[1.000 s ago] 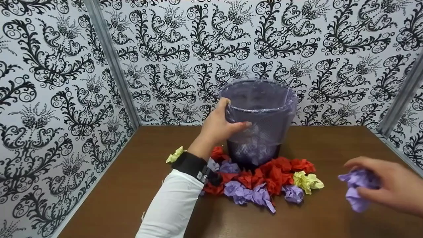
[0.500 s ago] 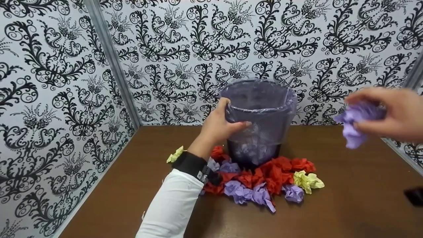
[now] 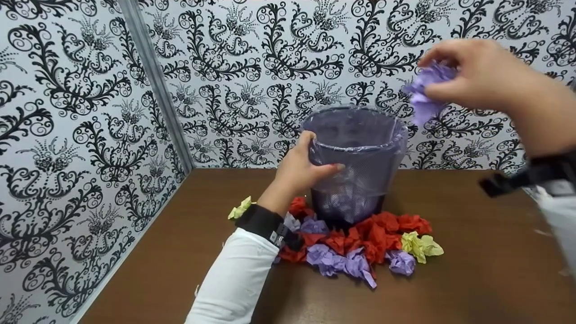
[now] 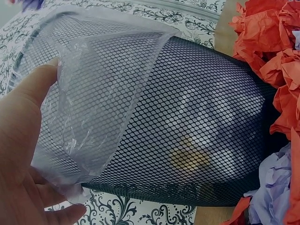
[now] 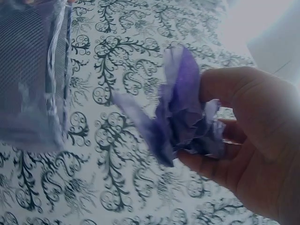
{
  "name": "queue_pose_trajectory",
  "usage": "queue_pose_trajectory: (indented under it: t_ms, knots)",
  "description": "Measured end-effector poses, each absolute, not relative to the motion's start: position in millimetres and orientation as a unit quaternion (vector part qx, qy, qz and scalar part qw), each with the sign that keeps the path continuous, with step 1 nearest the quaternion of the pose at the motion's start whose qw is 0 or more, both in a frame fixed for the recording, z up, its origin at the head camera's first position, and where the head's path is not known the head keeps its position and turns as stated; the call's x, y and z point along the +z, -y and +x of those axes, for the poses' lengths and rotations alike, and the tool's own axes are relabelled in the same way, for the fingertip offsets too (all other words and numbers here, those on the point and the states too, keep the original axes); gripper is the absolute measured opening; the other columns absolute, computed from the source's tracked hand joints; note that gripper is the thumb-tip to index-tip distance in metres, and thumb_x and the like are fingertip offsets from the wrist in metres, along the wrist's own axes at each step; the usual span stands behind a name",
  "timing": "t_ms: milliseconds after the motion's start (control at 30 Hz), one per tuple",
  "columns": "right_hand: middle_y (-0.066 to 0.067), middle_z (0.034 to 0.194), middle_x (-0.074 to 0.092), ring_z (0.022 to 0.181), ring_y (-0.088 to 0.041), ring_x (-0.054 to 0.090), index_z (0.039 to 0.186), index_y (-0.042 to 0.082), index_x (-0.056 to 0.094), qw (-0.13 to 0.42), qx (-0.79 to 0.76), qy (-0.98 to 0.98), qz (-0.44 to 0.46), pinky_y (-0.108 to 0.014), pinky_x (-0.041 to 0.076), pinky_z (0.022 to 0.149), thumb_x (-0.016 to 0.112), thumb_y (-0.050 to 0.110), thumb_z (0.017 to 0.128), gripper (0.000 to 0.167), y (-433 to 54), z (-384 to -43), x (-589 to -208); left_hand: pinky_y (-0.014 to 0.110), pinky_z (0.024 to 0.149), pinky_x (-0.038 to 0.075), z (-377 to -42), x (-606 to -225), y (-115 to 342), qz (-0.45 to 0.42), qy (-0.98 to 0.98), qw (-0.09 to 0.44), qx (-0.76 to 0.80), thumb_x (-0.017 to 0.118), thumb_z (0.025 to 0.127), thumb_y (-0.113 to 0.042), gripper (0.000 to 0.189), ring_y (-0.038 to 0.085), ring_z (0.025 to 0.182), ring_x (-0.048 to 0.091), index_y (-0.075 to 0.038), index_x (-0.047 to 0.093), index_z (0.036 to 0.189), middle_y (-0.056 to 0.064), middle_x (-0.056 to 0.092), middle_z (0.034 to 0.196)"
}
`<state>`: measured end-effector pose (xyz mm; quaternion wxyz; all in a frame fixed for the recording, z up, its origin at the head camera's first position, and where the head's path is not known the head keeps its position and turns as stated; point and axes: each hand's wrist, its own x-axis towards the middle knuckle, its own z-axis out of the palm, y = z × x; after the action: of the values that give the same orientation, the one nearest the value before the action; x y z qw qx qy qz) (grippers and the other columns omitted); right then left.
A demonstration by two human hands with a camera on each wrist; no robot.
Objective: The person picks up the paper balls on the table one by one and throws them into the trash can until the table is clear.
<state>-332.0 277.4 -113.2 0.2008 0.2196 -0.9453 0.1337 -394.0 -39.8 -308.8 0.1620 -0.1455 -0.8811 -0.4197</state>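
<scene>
Up and leftward since the prev. frame comes the R hand (image 3: 472, 76), pinching a crumpled purple paper (image 3: 425, 99) btwn thumb and fingers, which I now see up-right of the bin (image 3: 348, 202), apart from it in the head view. What matters to me: the bin's open mouth lies left of and lower than the paper, long axis approx. upright, depth gap unclear. L hand (image 3: 297, 168) grips the bin's left side nr the top, thumb on the liner (image 3: 382, 166).

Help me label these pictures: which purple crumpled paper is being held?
The purple crumpled paper pinched aloft in the right hand, right of the lined mesh wastebasket; the other purple papers visible outside it lie at its base.
</scene>
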Motion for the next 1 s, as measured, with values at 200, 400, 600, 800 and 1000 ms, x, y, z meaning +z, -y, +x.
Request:
queue_pose_trajectory:
  t_ms: [200, 400, 600, 800, 1000]
  knots:
    - [-0.017, 0.127, 0.06, 0.103, -0.028, 0.058, 0.138, 0.006, 0.058, 0.209, 0.225, 0.936, 0.172, -0.017, 0.051, 0.071, 0.067, 0.029, 0.097, 0.048, -237, -362, -114, 0.046, 0.092, 0.058, -395, -306, 40, -0.144, 0.876, 0.154, -0.433, 0.093, 0.061, -0.061, 0.079, 0.016, 0.099, 0.067, -0.041, 0.046, 0.121, -0.011, 0.067, 0.106]
    - [-0.015, 0.126, 0.061, 0.102, -0.024, 0.061, 0.131, 0.002, 0.058, 0.237, 0.299, 0.915, 0.131, -0.027, 0.06, 0.084, 0.066, 0.014, 0.093, 0.042, -202, -382, -145, 0.046, 0.091, 0.058, -394, -310, 41, -0.152, 0.874, 0.155, -0.435, 0.092, 0.062, -0.061, 0.081, 0.016, 0.099, 0.067, -0.039, 0.046, 0.124, -0.01, 0.067, 0.107]
    - [-0.017, 0.133, 0.057, 0.115, -0.029, 0.058, 0.131, 0.002, 0.058, 0.23, 0.31, 0.911, 0.145, -0.041, 0.057, 0.101, 0.07, 0.016, 0.092, 0.043, -190, -393, -170, 0.045, 0.091, 0.058, -394, -311, 41, -0.16, 0.874, 0.163, -0.429, 0.091, 0.062, -0.064, 0.083, 0.016, 0.1, 0.067, -0.037, 0.047, 0.127, -0.01, 0.067, 0.108]
    - [-0.017, 0.143, 0.054, 0.129, -0.035, 0.054, 0.136, 0.008, 0.057, 0.203, 0.31, 0.913, 0.17, -0.053, 0.051, 0.109, 0.071, 0.028, 0.095, 0.048, -195, -394, -183, 0.044, 0.091, 0.058, -394, -310, 41, -0.164, 0.872, 0.166, -0.43, 0.091, 0.062, -0.062, 0.081, 0.015, 0.098, 0.067, -0.039, 0.046, 0.126, -0.011, 0.067, 0.106]
    - [-0.015, 0.155, 0.048, 0.135, -0.039, 0.051, 0.142, 0.014, 0.055, 0.176, 0.298, 0.915, 0.208, -0.066, 0.042, 0.113, 0.067, 0.045, 0.096, 0.056, -214, -383, -188, 0.042, 0.088, 0.059, -394, -310, 41, -0.156, 0.874, 0.166, -0.428, 0.092, 0.062, -0.062, 0.08, 0.016, 0.097, 0.067, -0.038, 0.046, 0.123, -0.009, 0.068, 0.104]
